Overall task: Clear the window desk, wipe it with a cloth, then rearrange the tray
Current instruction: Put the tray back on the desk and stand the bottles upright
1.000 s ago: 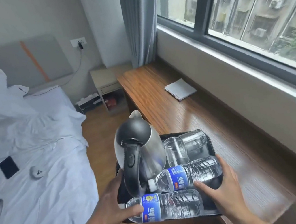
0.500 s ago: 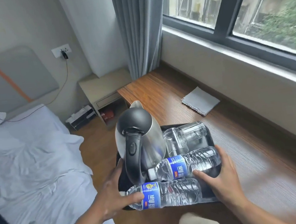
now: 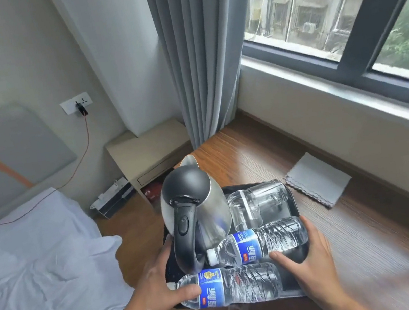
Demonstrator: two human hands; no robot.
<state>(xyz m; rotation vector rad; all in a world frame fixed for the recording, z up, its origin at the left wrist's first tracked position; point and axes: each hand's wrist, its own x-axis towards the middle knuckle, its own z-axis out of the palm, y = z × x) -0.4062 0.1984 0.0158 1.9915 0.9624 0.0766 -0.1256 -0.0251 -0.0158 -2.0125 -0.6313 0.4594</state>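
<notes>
As hands (image 3: 155, 292) (image 3: 313, 263) grip it, tray (image 3: 293, 204) holds kettle (image 3: 195, 204), bottles (image 3: 259, 245) (image 3: 233, 287).

We see large white Chinese characters on the blue labels of the near bottle (image 3: 244, 285) and the far bottle (image 3: 271, 239), too blurred to read.

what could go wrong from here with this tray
1. The near bottle and far bottle lie on their sides in the tray; a tilt could roll them off or into the glasses.
2. The tall kettle stands by the left hand, so that side is likely heavier and could dip, tipping the kettle.
3. The left hand and right hand hold only the near end, so the far end may sag.
</notes>
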